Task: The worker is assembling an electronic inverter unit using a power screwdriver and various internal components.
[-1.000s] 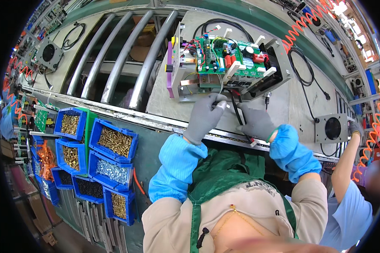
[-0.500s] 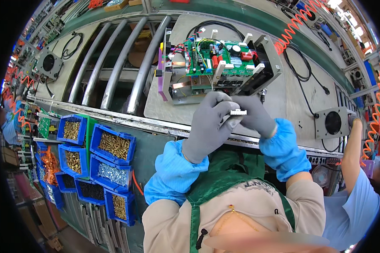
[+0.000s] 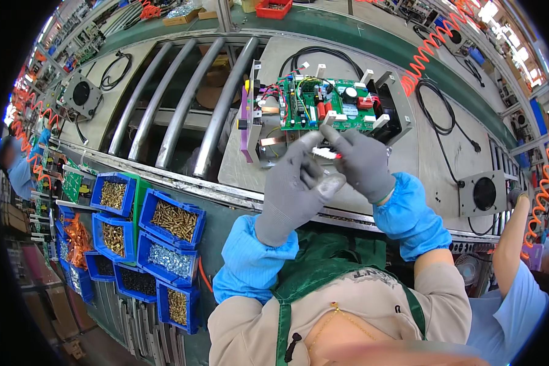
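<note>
A half-open metal power unit with a purple front panel (image 3: 244, 125) and a black fan (image 3: 395, 116) lies before me. On top of it sits a green circuit board (image 3: 299, 113) with wires, capacitors and white posts. My right hand (image 3: 366, 163), in a grey glove, has its fingers closed on a small white plug connector (image 3: 328, 154), blurred and partly hidden, with a bit of red beside it. My left hand (image 3: 296, 186), also gloved, is left of the connector, its thumb and curled fingers apart. Both hands are at the unit's near side.
Blue bins (image 3: 172, 218) of brass and silver fasteners stand at left, beside steel rollers (image 3: 216, 116). A black cable (image 3: 436, 110) and a fan panel (image 3: 485, 190) lie at right, near another person's arm (image 3: 511, 229). A coiled orange hose (image 3: 418, 58) hangs beyond.
My hands have drawn apart, the left one opening from its pinch. The white connector has moved slightly left and farther away, toward the unit. The whole view has shifted a little.
</note>
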A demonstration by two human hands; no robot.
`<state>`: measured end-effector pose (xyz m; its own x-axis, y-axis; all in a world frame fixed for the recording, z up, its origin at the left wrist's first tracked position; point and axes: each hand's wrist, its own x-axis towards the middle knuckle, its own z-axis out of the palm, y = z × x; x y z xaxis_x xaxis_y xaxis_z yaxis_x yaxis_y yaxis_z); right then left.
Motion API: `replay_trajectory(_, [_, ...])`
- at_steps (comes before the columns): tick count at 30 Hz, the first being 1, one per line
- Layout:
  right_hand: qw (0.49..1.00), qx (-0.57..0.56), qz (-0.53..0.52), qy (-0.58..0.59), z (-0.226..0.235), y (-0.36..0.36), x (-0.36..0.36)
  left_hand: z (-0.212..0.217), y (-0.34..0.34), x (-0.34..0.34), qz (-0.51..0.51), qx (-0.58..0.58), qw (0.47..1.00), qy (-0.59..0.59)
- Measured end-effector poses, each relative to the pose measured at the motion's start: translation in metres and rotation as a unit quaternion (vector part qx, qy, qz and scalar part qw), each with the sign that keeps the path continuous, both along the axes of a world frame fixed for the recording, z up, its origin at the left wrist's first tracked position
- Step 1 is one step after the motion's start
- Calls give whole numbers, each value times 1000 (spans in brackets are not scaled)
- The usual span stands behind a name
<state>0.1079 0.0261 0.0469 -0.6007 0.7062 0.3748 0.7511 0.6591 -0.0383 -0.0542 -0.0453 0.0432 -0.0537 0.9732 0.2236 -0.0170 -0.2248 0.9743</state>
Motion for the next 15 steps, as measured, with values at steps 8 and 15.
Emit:
replay_trajectory(8, [909,-382,133,98,54,16,-3,-5,10,-15,-52,-151,965,-206])
replay_trajectory(15, [903,-413,96,60,74,39,-21,-32,20,-6,-104,-52,916,-383])
